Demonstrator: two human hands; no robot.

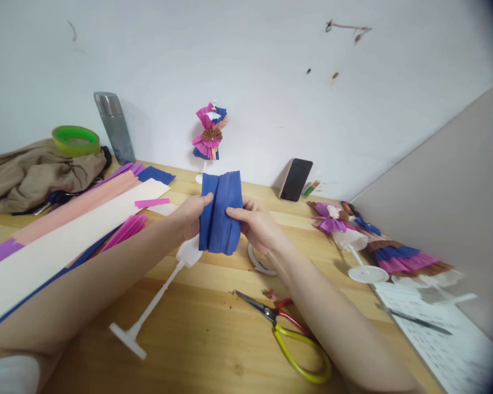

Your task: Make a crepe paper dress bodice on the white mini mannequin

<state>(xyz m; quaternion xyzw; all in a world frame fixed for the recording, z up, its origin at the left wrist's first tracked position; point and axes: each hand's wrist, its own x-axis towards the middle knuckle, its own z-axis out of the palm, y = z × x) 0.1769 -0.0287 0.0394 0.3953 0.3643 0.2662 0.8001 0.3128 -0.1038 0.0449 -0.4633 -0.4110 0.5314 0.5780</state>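
Both hands hold up a piece of blue crepe paper [222,210] over the wooden table [197,334]. My left hand [189,216] pinches its left edge, thumb at the front. My right hand [257,224] pinches a lengthwise fold near its middle right. The paper hangs upright with vertical creases. Below the left hand a white plastic mannequin stand [156,298] lies tilted on the table. A roll of tape [259,262] lies partly hidden under the right hand.
Long crepe sheets [66,230] in cream, pink, purple and blue lie at left, with a pink pleated piece [125,230]. Scissors [290,334] lie near front. A dressed paper doll [209,134] stands by the wall; others [365,246] lie right. Phone [296,179], flask [114,127], cloth [36,172], green tape roll [75,140], printed sheet [435,339].
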